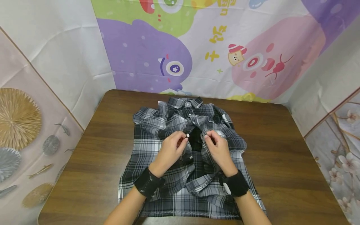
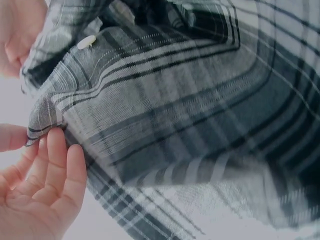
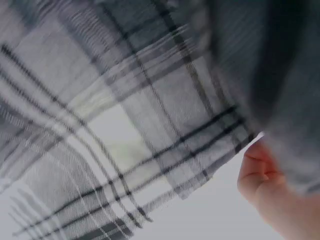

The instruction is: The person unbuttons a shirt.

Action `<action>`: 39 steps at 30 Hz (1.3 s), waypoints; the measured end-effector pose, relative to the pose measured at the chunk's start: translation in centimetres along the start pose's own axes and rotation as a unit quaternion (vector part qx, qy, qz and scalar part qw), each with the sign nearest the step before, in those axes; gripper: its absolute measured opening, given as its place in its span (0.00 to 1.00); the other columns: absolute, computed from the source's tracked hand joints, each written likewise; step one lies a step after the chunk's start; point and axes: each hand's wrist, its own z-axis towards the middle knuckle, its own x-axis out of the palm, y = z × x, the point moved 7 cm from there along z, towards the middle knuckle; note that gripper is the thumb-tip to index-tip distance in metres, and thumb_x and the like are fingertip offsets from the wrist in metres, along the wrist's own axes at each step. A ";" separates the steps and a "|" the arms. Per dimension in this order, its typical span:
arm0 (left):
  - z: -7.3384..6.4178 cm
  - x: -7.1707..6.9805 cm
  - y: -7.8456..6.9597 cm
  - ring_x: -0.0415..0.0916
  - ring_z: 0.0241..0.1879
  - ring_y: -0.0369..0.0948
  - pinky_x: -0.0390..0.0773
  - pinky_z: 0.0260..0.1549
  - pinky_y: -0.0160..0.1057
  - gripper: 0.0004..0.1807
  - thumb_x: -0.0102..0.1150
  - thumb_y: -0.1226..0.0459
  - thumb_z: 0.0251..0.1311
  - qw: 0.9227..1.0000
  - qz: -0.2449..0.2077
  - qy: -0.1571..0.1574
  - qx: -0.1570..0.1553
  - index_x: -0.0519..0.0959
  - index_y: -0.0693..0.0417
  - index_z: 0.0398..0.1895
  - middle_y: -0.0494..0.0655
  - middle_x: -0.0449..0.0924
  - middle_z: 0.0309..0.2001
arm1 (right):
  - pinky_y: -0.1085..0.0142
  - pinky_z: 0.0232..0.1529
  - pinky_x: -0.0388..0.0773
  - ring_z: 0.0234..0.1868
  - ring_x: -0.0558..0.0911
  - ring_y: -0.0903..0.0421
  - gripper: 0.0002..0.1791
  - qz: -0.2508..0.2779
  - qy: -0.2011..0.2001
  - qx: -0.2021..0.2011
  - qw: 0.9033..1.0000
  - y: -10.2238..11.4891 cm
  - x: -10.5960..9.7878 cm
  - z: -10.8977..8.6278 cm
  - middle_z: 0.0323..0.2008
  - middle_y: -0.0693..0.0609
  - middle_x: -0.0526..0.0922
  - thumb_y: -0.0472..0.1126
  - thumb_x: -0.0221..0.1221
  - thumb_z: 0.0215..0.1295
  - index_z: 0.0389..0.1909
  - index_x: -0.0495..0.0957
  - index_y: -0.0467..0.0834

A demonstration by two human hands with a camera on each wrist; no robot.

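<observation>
A grey, black and white plaid shirt (image 1: 157, 143) lies spread front side up, its collar (image 1: 187, 102) at the far end. The front gapes in the middle, showing dark fabric inside. My left hand (image 1: 172, 147) pinches the left front edge beside a white button (image 1: 187, 135); the left wrist view shows thumb and fingers on the cloth. Across the gap, my right hand (image 1: 220, 151) pinches the right front edge. Loose cloth hides part of that hand (image 3: 267, 187) in the right wrist view. Another white button (image 1: 191, 157) sits lower on the left front.
The shirt lies on a brown wooden table (image 1: 281, 175). A cartoon-printed cloth (image 1: 208, 75) hangs behind the far edge, and patterned sheets (image 1: 56, 109) stand at both sides. Black bands (image 1: 149, 182) wrap both wrists.
</observation>
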 end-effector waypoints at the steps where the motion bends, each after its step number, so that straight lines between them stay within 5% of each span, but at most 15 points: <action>1: 0.0 -0.2 0.1 0.71 0.26 0.33 0.73 0.25 0.30 0.04 0.53 0.64 0.64 1.000 0.000 -0.001 0.000 0.76 0.53 0.32 0.42 0.74 0.28 | 0.70 0.29 0.66 0.26 0.70 0.58 0.05 -0.003 -0.004 -0.007 1.000 0.0 -0.3 -0.1 0.24 0.48 0.76 0.35 0.54 0.62 0.33 0.78 0.39; 10: -0.9 -1.7 1.3 0.68 0.24 0.33 0.71 0.23 0.29 0.03 0.55 0.67 0.61 0.999 0.024 0.021 -0.007 0.75 0.53 0.29 0.41 0.72 0.26 | 0.68 0.32 0.71 0.28 0.72 0.61 0.04 -0.060 -0.006 -0.076 0.995 -0.4 -1.9 -0.9 0.26 0.50 0.77 0.34 0.55 0.61 0.33 0.79 0.39; 16: -1.8 -1.7 2.4 0.64 0.21 0.32 0.66 0.21 0.29 0.05 0.56 0.66 0.59 0.994 0.061 0.080 -0.041 0.73 0.51 0.26 0.39 0.69 0.22 | 0.66 0.32 0.73 0.28 0.75 0.60 0.04 -0.107 0.070 -0.074 0.989 -2.2 -2.0 -1.7 0.27 0.51 0.80 0.34 0.56 0.60 0.34 0.79 0.39; 21: -2.7 -0.7 3.5 0.62 0.18 0.32 0.62 0.18 0.29 0.08 0.57 0.65 0.58 0.982 0.084 0.153 -0.068 0.72 0.50 0.23 0.38 0.66 0.19 | 0.68 0.29 0.70 0.25 0.70 0.62 0.02 -0.143 0.145 -0.062 0.977 -4.1 -1.0 -2.4 0.24 0.54 0.76 0.34 0.57 0.59 0.31 0.78 0.41; 26: -3.5 0.7 4.5 0.59 0.16 0.33 0.58 0.16 0.29 0.08 0.58 0.65 0.59 0.971 0.090 0.209 -0.077 0.73 0.50 0.22 0.37 0.62 0.16 | 0.69 0.27 0.67 0.24 0.67 0.62 0.01 -0.175 0.177 -0.051 0.967 -5.8 -0.1 -3.0 0.23 0.55 0.70 0.33 0.58 0.56 0.29 0.77 0.40; 39: -5.2 3.3 5.8 0.59 0.16 0.34 0.58 0.16 0.30 0.09 0.59 0.65 0.58 0.958 0.106 0.255 -0.071 0.72 0.51 0.22 0.38 0.62 0.16 | 0.63 0.32 0.65 0.23 0.68 0.60 0.08 -0.225 0.183 0.001 0.957 -8.4 1.3 -3.5 0.22 0.55 0.70 0.32 0.61 0.53 0.32 0.71 0.42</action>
